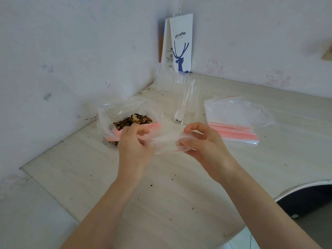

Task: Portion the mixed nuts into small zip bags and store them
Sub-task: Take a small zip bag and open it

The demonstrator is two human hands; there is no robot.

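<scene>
Left hand [133, 143] and right hand [203, 141] each keep a pinching grip on one small zip bag [167, 142], held just over the surface [161, 194]. Just behind sits the open bag of mixed nuts [136, 119], the zip bag stack [233, 130] off right, and a clear cup [186, 105] further back.

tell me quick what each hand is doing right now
Left hand: pinching one end of the small zip bag.
Right hand: pinching the other end of the same bag.
</scene>
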